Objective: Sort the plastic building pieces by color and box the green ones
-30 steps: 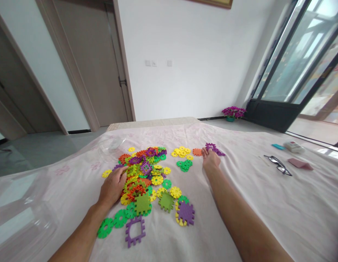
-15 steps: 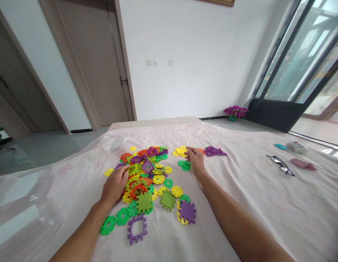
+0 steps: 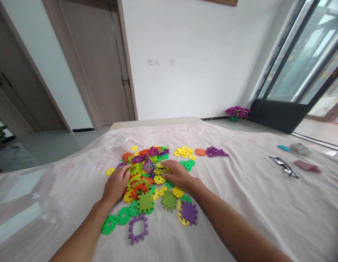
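Observation:
A mixed pile of snowflake discs and square interlocking plastic pieces (image 3: 145, 191) in yellow, green, orange and purple lies on the cloth. My left hand (image 3: 116, 183) rests against the pile's left side, its fingers stretched loosely over the edge pieces. On the opposite side my right hand (image 3: 177, 173) reaches in, thumb and fingers apart around yellow discs (image 3: 159, 179); no piece is visibly lifted. Sorted groups lie beyond my right hand: yellow discs (image 3: 183, 151), green discs (image 3: 187, 165), an orange disc (image 3: 201, 152) and purple pieces (image 3: 214, 151).
A clear plastic container (image 3: 27, 203) lies at the left, with a clear lid-like piece (image 3: 118, 143) behind the pile. Glasses (image 3: 283, 166), a pink cloth-like item (image 3: 307, 166) and a white packet (image 3: 301, 149) sit at the right. A pink floral sheet (image 3: 239, 174) covers the surface.
My right hand has moved left and nearer, from the yellow group to the mixed pile. The orange disc and a yellow disc it covered now show. My left hand stays put.

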Motion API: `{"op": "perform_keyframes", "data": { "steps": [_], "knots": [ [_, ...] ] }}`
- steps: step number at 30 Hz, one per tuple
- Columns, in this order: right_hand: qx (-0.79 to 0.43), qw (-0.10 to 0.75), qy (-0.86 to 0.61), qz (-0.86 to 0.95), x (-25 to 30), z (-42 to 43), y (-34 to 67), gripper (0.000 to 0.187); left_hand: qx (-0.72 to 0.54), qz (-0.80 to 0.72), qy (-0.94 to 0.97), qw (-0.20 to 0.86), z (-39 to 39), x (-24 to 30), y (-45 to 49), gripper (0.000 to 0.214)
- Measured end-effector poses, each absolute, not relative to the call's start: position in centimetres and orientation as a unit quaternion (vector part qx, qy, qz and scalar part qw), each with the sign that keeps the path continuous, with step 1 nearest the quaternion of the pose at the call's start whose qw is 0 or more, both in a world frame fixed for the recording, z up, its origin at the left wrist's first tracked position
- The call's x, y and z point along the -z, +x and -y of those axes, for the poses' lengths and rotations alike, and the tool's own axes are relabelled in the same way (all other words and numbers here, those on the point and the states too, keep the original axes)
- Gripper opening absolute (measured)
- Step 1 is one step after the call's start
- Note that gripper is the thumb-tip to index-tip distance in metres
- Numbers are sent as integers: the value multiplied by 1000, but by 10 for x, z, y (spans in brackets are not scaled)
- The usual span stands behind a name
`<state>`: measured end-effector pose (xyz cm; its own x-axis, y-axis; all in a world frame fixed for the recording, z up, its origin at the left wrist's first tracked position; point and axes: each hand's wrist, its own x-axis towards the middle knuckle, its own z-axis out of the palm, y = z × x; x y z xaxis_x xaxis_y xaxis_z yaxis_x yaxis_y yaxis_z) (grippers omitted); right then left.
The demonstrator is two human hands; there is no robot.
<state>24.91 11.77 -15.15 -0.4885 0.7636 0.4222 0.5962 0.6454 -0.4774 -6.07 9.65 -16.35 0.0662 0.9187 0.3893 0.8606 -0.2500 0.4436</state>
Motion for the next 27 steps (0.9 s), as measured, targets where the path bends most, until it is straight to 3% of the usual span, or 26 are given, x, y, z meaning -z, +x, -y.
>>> {"op": "perform_keyframes", "data": {
  "steps": [6,18,27],
  "knots": [
    [-99,270,-375,881,153,-119,251,42,-306,-610,729,48,-97,164,-61,41],
    [-114,280,-410,860,150,-121,254,27,-317,-607,727,48,-96,160,-59,41],
    [-115,294,-460,830,156,-124,258,31,-310,-609,729,45,-98,165,-62,41]
  ]
}}
